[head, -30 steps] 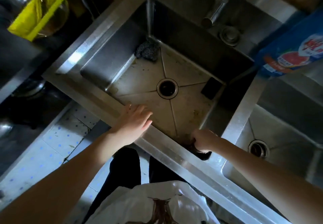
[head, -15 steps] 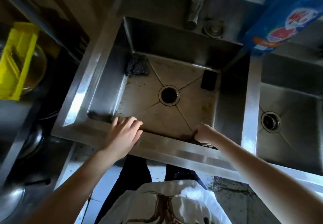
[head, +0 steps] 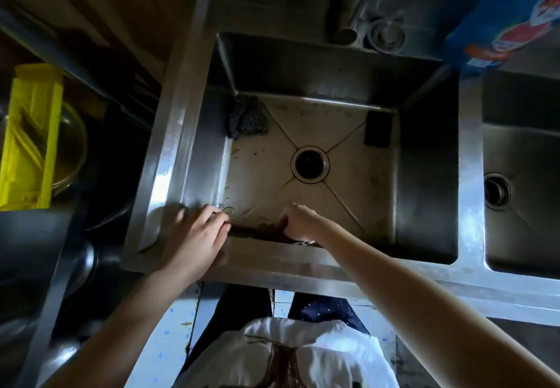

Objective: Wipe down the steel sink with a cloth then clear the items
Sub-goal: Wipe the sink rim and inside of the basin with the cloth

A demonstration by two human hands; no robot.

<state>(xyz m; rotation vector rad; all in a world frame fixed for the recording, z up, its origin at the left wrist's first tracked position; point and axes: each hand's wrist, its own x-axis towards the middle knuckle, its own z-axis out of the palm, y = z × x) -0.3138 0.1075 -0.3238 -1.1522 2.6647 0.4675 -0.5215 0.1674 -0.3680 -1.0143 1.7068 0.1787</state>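
The steel sink [head: 169,157] fills the middle of the view, with a round drain [head: 310,163] in its stained floor. My right hand [head: 298,223] is down inside against the near wall, closed on a dark brown cloth [head: 266,230] pressed to the steel. My left hand [head: 197,236] lies flat on the near rim at the front left corner, fingers spread, holding nothing. A dark scouring pad [head: 247,118] sits in the far left corner of the basin. A black sponge [head: 378,129] leans in the far right corner.
A tap spout [head: 348,24] hangs over the back wall. A second basin [head: 521,181] lies to the right. A blue detergent bag [head: 509,24] stands at the top right. A yellow rack over a glass bowl [head: 33,136] sits at the left. Tiled floor shows below.
My right hand with the cloth has slid left along the near wall of the basin. My left hand has stayed on the rim. The camera has swung to look straight down.
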